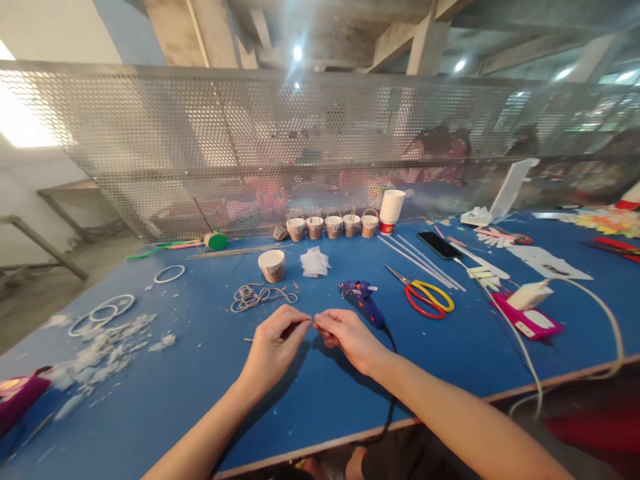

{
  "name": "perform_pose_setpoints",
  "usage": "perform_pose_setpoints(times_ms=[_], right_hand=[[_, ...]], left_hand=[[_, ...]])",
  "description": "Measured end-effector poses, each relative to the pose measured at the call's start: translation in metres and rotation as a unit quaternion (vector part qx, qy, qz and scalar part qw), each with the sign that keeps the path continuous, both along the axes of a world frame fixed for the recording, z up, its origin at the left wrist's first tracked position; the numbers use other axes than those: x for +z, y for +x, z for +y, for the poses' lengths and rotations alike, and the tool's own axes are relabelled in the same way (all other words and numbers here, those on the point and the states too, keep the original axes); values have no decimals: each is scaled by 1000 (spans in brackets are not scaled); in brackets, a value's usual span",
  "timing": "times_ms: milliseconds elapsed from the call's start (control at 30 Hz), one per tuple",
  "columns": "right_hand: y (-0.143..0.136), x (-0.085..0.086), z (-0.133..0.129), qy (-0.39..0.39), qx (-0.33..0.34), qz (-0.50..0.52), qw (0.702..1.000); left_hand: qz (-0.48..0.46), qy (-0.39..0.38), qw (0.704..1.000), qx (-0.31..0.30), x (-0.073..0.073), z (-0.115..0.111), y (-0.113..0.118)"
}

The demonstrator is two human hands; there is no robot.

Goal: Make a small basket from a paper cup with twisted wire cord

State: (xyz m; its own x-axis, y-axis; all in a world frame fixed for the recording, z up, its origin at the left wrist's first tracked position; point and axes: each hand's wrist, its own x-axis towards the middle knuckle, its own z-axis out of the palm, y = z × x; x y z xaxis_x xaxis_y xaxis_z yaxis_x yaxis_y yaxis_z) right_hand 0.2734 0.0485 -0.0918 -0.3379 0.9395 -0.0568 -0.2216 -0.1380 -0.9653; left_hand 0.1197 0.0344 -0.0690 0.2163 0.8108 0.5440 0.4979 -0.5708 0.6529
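Observation:
My left hand (pixel 278 340) and my right hand (pixel 347 337) meet almost fingertip to fingertip above the blue table. Both are pinched closed; whatever is between the fingers is too small to make out. Just beyond my left hand lies a loose tangle of grey cord (pixel 255 297). Behind the cord stands a small cup (pixel 273 267), white inside with a brown wrapped outside. A stack of thin white squares (pixel 315 262) is to its right. Close to my right hand rests a blue hot glue gun (pixel 363 300) with its black cable running to the table's front edge.
Scissors (pixel 425 297) with red and yellow handles lie to the right, near white strips (pixel 420 260) and a phone (pixel 440 245). Several small cups (pixel 333 227) line the back beside stacked paper cups (pixel 391 212). White scraps (pixel 107 350) and rings (pixel 103 313) cover the left. A pink power strip (pixel 530 323) sits right.

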Motion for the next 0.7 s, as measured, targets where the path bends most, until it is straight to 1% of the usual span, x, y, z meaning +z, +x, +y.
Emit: perform_pose_setpoints(times_ms=[67, 100, 133, 167, 200, 233, 267, 300, 333, 400, 433, 500, 600, 700], right_hand=[[3, 4, -2, 28, -12, -34, 999], [7, 7, -4, 55, -19, -53, 997], [13, 11, -5, 105, -31, -80, 991], [21, 16, -6, 174, -52, -120, 976], [32, 21, -7, 258, -82, -178, 946], [46, 25, -6, 351, -123, -247, 895], [62, 30, -4, 400, -175, -323, 840], [79, 32, -1, 403, -227, -403, 790], [98, 34, 4, 387, -257, -430, 774], [133, 30, 17, 354, -289, -469, 756], [148, 25, 24, 336, -297, -492, 746], [171, 11, 34, 304, -290, -537, 732], [189, -9, 38, 275, -252, -587, 719], [196, -21, 38, 251, -247, -620, 701]], left_hand=[[7, 27, 1000, 12, 1, 3, -5], [12, 45, 999, 24, 2, 5, -9], [17, 67, 997, 41, 2, 9, -14], [26, 88, 994, 63, 2, 13, -19], [33, 107, 990, 86, 2, 16, -24], [45, 122, 986, 108, 2, 20, -29], [57, 133, 981, 126, 2, 24, -33], [75, 137, 977, 143, 2, 27, -36], [93, 143, 972, 163, 2, 30, -38], [137, 145, 959, 202, 0, 34, -40], [148, 140, 955, 213, -2, 35, -39], [163, 126, 950, 235, -6, 38, -37], [193, 99, 942, 256, -16, 40, -34], [224, 70, 937, 258, -25, 41, -32]])
